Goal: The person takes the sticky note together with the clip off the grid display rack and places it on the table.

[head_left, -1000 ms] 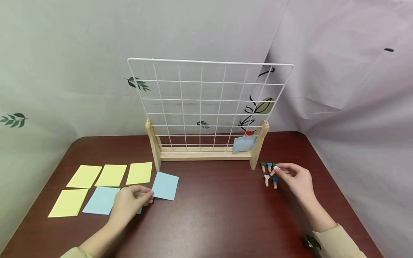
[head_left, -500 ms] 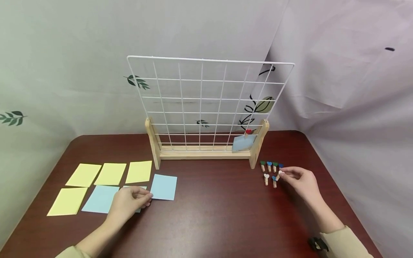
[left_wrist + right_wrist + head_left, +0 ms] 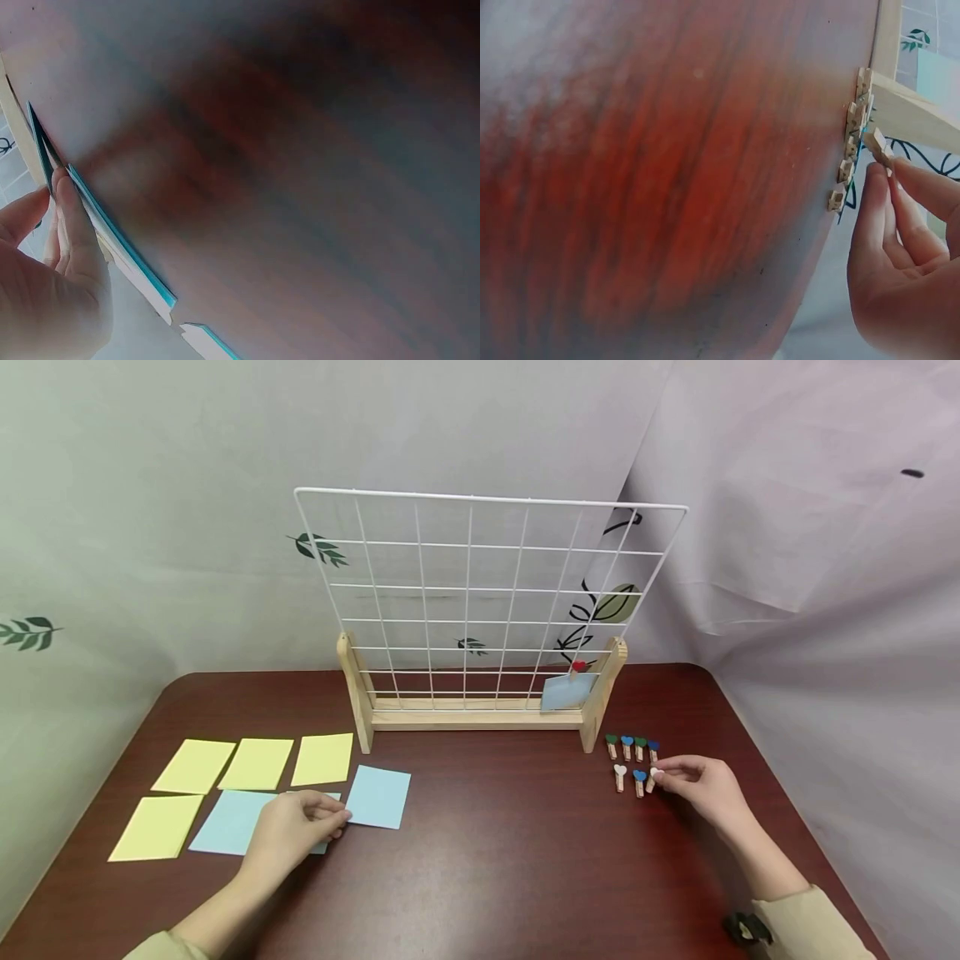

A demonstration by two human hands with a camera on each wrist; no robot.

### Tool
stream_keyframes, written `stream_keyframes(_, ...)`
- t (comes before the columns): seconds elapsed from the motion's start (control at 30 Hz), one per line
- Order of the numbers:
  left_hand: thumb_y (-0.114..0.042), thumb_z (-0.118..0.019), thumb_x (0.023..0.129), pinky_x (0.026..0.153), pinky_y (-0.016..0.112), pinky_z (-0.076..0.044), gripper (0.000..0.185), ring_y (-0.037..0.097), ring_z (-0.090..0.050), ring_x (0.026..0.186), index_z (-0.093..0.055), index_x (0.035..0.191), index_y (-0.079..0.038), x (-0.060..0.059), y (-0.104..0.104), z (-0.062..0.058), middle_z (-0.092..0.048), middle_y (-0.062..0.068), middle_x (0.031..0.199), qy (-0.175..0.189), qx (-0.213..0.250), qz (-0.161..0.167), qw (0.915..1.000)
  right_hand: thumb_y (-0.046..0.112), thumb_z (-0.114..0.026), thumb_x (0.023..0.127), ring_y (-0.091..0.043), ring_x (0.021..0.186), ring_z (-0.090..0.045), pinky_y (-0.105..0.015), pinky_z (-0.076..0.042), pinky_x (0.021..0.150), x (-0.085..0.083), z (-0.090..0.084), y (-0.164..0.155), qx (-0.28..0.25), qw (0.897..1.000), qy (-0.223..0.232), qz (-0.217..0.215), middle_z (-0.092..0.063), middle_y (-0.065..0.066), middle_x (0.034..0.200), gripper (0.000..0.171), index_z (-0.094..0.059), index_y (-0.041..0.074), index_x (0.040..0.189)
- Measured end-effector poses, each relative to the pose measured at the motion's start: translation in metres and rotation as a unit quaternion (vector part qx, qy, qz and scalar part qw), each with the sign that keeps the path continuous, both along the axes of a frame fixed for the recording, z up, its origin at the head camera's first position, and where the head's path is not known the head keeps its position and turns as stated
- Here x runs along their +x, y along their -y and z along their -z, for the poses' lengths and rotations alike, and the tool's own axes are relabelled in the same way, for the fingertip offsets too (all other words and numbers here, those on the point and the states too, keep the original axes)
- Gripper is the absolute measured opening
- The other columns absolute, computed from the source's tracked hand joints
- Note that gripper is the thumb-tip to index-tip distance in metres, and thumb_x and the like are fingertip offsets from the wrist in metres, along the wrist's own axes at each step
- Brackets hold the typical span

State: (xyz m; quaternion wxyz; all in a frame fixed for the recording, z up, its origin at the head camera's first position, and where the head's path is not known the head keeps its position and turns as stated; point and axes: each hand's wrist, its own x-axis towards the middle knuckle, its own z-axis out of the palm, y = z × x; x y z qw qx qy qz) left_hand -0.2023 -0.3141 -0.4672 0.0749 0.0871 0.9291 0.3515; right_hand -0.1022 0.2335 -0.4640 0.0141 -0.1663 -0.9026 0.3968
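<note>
Two hands work at once on the counter (image 3: pixel 487 852). Right hand (image 3: pixel 701 785): grip narrowed to a thumb-and-finger pinch on a white-heart clothespin (image 3: pixel 653 777), at the right end of the near row of clothespins (image 3: pixel 633 760), beside the grid stand (image 3: pixel 480 610). Left hand (image 3: pixel 288 831): fingers pinch the edge of a blue paper note (image 3: pixel 322 818) lying among the other notes (image 3: pixel 255 766). Judged best practice: lift the clothespin straight up to spare its neighbours, and peel only one sheet.
</note>
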Motion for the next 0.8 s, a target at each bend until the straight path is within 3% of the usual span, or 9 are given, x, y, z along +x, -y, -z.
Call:
stream_keyframes(0.47,-0.009,-0.083,0.089,0.058,0.018,-0.056,0.007,0.010,-0.072,0.062,-0.081,0.091,-0.002,-0.0005,0.0007,0.0015,-0.079,0.004,0.073,0.010,0.008,-0.007,0.9999,0.018,-0.079,0.097,0.006,0.071,-0.069,-0.019,-0.052,0.067,-0.0034,0.0038,-0.0044,0.017,1.000,0.017,-0.014,-0.083,-0.011,0.088,0.029,-0.078,-0.007,0.113)
stream_keyframes(0.8,-0.008,-0.083,0.089,0.059,0.019,-0.057,0.008,0.011,-0.074,0.063,-0.081,0.093,-0.001,-0.0010,-0.0016,0.0003,-0.080,0.005,0.075,0.014,0.015,-0.008,0.9998,0.019,-0.082,0.095,-0.001,0.071,-0.069,-0.023,-0.052,0.067,-0.0070,0.0040,-0.0028,0.083,0.996,0.002,-0.028,-0.082,-0.012,0.088,0.024,-0.081,-0.002,0.106)
